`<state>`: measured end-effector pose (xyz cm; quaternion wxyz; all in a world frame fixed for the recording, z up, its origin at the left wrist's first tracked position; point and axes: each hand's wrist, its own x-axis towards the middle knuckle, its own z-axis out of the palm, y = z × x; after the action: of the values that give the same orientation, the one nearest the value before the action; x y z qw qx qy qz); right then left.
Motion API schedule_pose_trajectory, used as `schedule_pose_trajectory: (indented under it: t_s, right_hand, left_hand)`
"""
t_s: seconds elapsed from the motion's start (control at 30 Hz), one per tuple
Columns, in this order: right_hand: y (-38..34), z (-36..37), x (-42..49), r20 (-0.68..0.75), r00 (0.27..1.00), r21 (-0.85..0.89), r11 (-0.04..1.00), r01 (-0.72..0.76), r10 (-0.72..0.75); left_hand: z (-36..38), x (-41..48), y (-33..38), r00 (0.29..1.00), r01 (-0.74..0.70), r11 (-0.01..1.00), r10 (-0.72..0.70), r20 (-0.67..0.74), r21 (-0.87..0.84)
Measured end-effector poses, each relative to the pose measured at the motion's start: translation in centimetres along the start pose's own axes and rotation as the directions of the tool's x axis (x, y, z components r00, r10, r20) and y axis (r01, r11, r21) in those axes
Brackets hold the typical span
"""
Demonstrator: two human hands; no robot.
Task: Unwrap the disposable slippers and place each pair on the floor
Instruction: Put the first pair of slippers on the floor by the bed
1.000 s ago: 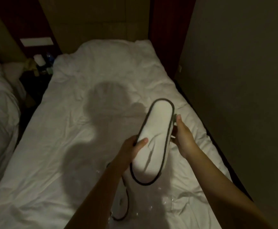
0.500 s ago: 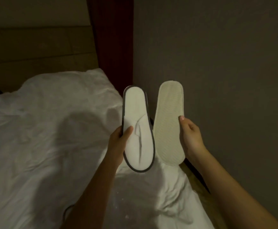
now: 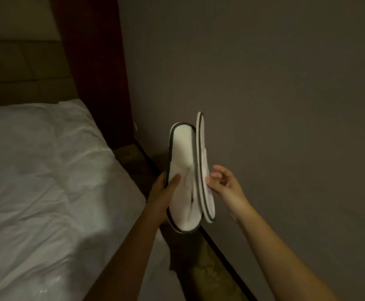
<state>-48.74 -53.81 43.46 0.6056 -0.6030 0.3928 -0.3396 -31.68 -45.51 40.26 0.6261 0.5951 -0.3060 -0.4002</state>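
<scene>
Two white disposable slippers with dark trim are held up in the air over the narrow strip of floor [image 3: 201, 276] between the bed and the wall. My left hand [image 3: 166, 192] grips the left slipper [image 3: 182, 170] by its edge, thumb across its upper face. The right slipper [image 3: 204, 170] is turned nearly edge-on beside it, and my right hand [image 3: 222, 183] touches its side with the fingertips, fingers spread. The two slippers overlap near their lower ends.
A bed with a rumpled white cover [image 3: 46, 181] fills the left side. A dark wooden panel [image 3: 94, 68] stands at the bed's head corner. A plain grey wall [image 3: 275, 105] with a dark skirting board [image 3: 220, 253] runs along the right.
The view has swung right, from over the bed towards the gap at the wall. The right slipper has turned from sole-facing to nearly edge-on and has closed against the left slipper. My right hand's fingers have loosened.
</scene>
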Motion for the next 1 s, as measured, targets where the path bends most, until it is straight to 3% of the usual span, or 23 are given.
schedule_pose_trajectory:
  t_s: [0.1,0.2,0.33,0.43,0.63,0.8,1.0]
  right_hand:
    - [-0.3,-3.5,1.4,0.049,0.998,-0.177,0.984,-0.037,0.047]
    - [0.5,-5.4,3.2,0.065,0.993,-0.178,0.98,-0.086,0.099]
    - [2.4,-7.4,6.5,-0.177,0.98,-0.168,0.979,-0.118,0.087]
    - [4.1,-9.0,9.6,-0.247,0.965,-0.163,0.979,-0.126,0.083]
    - [7.1,-7.6,17.1,-0.19,0.976,-0.272,0.95,-0.153,0.102]
    - [12.2,-5.8,21.7,-0.103,0.969,-0.399,0.884,-0.245,0.223]
    - [23.9,-4.0,22.2,-0.063,0.909,-0.509,0.77,-0.384,0.412]
  left_hand:
    - [3.5,1.3,-0.2,1.0,0.024,0.999,-0.024,0.013,0.038]
    - [5.3,3.1,-0.8,0.999,0.033,0.999,-0.034,0.031,0.025]
    - [5.6,6.1,-2.5,0.998,0.023,1.0,-0.023,-0.052,-0.001]
    - [5.2,8.3,-4.2,0.99,0.06,0.995,-0.069,-0.125,-0.077]
    - [5.2,13.1,-7.9,0.973,0.108,0.991,-0.122,-0.194,-0.083]
    - [3.5,15.4,-12.5,0.926,0.203,0.974,-0.226,-0.303,-0.106]
    - [2.9,13.2,-23.2,0.813,0.369,0.921,-0.385,-0.436,-0.125]
